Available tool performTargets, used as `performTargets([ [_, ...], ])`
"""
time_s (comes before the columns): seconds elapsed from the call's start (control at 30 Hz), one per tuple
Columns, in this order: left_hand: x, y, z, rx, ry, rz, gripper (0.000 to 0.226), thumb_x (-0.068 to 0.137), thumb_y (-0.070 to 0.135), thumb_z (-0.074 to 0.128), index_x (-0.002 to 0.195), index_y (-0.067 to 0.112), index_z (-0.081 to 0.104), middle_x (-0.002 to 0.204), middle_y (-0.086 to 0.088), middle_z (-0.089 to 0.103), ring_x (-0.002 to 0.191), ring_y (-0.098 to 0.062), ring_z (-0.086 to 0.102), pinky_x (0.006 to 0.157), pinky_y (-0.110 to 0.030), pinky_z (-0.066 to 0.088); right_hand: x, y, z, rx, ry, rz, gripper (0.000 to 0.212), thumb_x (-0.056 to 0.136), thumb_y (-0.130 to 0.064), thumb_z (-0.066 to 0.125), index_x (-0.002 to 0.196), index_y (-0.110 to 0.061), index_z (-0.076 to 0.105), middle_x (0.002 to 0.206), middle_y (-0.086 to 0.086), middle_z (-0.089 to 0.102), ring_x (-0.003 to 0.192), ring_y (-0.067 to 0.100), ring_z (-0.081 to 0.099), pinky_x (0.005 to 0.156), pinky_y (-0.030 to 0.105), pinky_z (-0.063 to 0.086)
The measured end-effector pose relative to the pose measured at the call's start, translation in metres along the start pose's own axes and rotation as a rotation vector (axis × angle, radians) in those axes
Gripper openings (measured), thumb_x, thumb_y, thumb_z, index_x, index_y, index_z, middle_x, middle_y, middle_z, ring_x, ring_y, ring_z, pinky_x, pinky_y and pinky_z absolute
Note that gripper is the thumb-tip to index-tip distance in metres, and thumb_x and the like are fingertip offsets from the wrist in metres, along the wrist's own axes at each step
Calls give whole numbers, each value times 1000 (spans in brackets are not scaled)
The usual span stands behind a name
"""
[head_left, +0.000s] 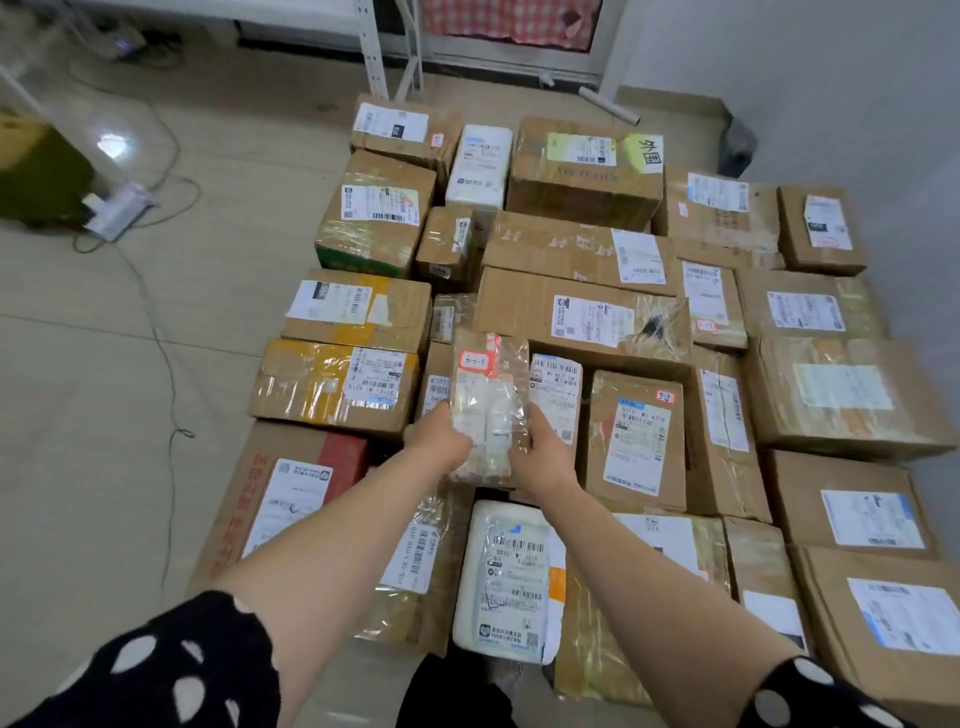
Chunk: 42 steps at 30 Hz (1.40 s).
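Note:
A small cardboard parcel (488, 395) wrapped in shiny clear tape, with a red-edged handwritten sticker near its top, is held up over the middle of a field of boxes. My left hand (441, 441) grips its lower left edge. My right hand (543, 452) grips its lower right edge. Both arms reach forward from black sleeves with white dots. The parcel's underside is hidden.
Several taped cardboard boxes (582, 312) with shipping labels cover the floor ahead and to the right. A white padded mailer (506, 577) lies near my feet. Tiled floor (104, 364) with cables and a power strip (119, 208) lies left. Metal shelf legs (374, 47) stand at the back.

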<state>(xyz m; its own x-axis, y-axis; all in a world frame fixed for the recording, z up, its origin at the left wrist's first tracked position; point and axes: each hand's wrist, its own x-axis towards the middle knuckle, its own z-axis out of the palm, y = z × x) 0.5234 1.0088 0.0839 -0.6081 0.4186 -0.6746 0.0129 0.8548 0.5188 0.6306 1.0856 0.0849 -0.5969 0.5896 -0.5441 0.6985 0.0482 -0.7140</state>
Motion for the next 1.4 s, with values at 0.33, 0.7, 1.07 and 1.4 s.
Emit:
performTargets([
  [0.33,11,-22,-2,55,65,116,35,86,3,56,120,14,54,113,-9,64,101,-29,61,86,-39,52,-6,18,38,-363,-124,-16,71,90,7,42,151,-21,21,159,11,0,145,30,15,114,37,29],
  [0.7,17,-58,-63,303,-378,284,72,92,6,52,152,18,15,144,-11,42,121,-29,50,92,-28,45,-20,-9,98,-640,231,128,56,99,-16,40,150,-30,21,160,11,5,146,31,3,117,42,17],
  [1.07,14,-62,-100,467,-353,400,63,90,6,52,148,15,31,149,-9,39,131,-26,44,94,-28,43,-32,-23,136,-454,289,210,65,100,-13,44,151,-36,12,159,9,-15,146,32,-10,107,41,34],
  [1.4,14,-33,-86,614,-333,510,43,91,11,53,134,8,49,133,-11,54,119,-27,52,91,-31,44,-17,-8,137,-470,306,180,88,86,18,39,152,-34,12,160,9,-10,146,28,-13,107,38,33],
])
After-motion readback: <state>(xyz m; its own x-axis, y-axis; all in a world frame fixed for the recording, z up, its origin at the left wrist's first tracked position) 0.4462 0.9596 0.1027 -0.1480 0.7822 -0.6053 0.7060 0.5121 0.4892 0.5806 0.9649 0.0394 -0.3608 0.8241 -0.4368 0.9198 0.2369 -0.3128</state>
